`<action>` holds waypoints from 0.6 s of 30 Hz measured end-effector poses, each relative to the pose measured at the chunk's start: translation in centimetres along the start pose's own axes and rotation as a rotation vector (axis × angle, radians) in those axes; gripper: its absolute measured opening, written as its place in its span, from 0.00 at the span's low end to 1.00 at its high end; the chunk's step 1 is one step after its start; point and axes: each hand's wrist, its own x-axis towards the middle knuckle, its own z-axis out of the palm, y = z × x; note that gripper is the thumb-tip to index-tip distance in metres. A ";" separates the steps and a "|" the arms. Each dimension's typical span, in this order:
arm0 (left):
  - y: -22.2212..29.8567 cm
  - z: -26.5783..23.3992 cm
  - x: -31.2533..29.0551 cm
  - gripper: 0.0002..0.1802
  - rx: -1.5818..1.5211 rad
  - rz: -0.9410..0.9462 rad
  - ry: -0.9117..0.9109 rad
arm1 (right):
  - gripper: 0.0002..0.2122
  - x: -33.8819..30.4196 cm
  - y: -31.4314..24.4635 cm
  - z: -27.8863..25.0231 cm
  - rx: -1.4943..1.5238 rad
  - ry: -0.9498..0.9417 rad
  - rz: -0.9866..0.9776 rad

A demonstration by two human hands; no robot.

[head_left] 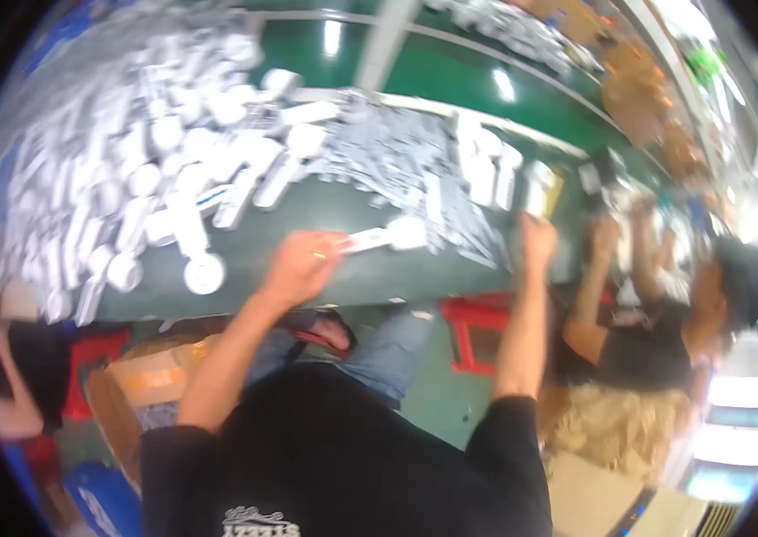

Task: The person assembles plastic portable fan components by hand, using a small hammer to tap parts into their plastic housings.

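My left hand (303, 268) is closed round the end of a white long-handled piece with a round head (408, 233). That piece points right, just over the green tabletop (307, 210). Out to the right, my right hand (537, 242) closes on the lower end of a white piece (538, 183) that points away from me. Blur hides its exact kind. A yellow strip (555, 192) shows right beside it. Between my hands and farther back lies a spread of flat grey strips (397, 152).
A big heap of white round-headed pieces (191, 192) covers the table's left side. Several white pieces (486, 161) lie beyond the strips. A co-worker (656, 331) sits close on my right, another person (25, 376) at far left. A red stool (473, 336) and an open carton (151, 380) stand below the table edge.
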 end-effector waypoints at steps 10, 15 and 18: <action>6.9 -14.2 -1.5 0.14 0.315 -0.184 0.433 | 0.26 4.0 9.1 -1.5 0.025 0.012 0.164; -1.9 -30.7 -5.4 0.26 0.106 -0.845 1.103 | 0.28 2.2 8.1 -2.0 0.120 0.269 0.160; -8.5 -40.3 -7.6 0.30 0.198 -0.751 1.296 | 0.25 -0.7 4.4 -4.3 0.431 0.154 0.269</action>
